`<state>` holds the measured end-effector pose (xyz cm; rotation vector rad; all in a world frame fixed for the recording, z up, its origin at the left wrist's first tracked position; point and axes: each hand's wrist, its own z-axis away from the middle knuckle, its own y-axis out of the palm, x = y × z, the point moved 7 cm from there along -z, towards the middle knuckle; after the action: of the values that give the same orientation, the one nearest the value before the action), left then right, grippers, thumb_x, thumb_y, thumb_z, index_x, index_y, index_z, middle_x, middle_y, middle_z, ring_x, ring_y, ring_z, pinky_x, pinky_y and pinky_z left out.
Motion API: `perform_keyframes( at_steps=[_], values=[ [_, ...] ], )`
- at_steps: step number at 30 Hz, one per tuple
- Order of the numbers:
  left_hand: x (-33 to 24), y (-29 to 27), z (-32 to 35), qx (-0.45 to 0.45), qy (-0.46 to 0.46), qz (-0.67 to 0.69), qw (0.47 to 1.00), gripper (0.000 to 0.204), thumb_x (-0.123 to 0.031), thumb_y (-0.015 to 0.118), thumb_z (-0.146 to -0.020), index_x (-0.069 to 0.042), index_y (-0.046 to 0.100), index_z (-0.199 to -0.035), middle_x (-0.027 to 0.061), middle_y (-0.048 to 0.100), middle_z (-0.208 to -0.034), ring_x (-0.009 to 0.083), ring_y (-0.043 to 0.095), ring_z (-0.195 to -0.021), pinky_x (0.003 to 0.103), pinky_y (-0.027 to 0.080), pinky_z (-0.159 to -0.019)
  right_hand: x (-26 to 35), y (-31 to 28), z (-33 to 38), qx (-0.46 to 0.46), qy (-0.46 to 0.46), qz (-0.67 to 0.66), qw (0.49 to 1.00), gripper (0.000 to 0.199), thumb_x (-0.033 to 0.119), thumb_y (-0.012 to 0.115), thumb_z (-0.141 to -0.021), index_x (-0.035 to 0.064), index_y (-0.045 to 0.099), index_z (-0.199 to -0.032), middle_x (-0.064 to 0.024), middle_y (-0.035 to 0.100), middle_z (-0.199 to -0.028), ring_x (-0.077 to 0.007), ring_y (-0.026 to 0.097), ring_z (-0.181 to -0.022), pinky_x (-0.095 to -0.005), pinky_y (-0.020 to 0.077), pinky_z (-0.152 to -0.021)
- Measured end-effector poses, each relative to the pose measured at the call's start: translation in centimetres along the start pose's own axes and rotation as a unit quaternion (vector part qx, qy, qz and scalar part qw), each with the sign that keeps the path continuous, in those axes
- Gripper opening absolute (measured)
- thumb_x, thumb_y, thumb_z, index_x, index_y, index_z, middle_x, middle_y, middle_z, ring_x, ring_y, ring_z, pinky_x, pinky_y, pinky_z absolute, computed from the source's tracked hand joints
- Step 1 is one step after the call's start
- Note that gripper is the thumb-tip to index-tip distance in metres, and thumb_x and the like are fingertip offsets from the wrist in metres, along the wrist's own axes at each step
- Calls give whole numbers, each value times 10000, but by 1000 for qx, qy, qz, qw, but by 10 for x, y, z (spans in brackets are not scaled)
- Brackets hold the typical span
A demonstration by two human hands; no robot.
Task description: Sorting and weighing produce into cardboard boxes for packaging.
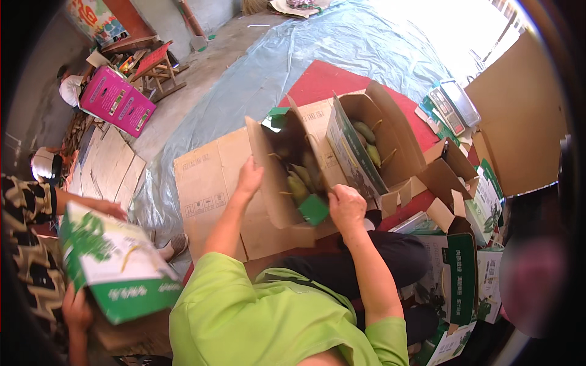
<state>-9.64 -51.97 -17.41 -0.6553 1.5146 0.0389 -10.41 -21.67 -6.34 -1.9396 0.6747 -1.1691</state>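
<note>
An open cardboard box (278, 192) stands in front of me, its flaps raised and a green tab (314, 210) at its near end. Greenish-yellow oblong produce (298, 184) lies inside, partly in shadow; its exact kind is unclear. My left hand (250, 177) is closed on the box's left wall. On the right side, my right hand (348, 208) is closed on the edge of the other wall. Just beyond sits a second open box (400, 143) with green oblong produce (368, 141) and yellow cord in it.
Flattened cardboard (210, 177) lies beneath the boxes, over red and blue sheeting (262, 79). At left, a co-worker's hands (78, 311) hold a white-and-green box (131, 262). Several cartons (455, 274) crowd my right, near a digital scale (448, 110). Other people are at the far left.
</note>
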Motion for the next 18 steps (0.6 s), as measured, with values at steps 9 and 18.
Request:
perform_keyframes(
  at_steps=[9,18],
  values=[
    [-26,-129,58,-42,17,-169,985,404,-96,491,-793,-18,542,-1185,220,643,-886,337,641,-820,432,478,-732,84,54,32,103,-88,-132,982,100,165,642,-750,80,592,-735,-106,620,-705,-302,622,-716,-418,497,-630],
    [30,-245,133,-102,-168,-476,857,513,-116,541,-856,-26,379,-1334,262,627,-1018,438,592,-952,510,457,-812,82,82,18,216,-60,-168,960,125,208,595,-805,107,655,-761,-118,651,-755,-312,642,-739,-436,501,-653]
  ],
)
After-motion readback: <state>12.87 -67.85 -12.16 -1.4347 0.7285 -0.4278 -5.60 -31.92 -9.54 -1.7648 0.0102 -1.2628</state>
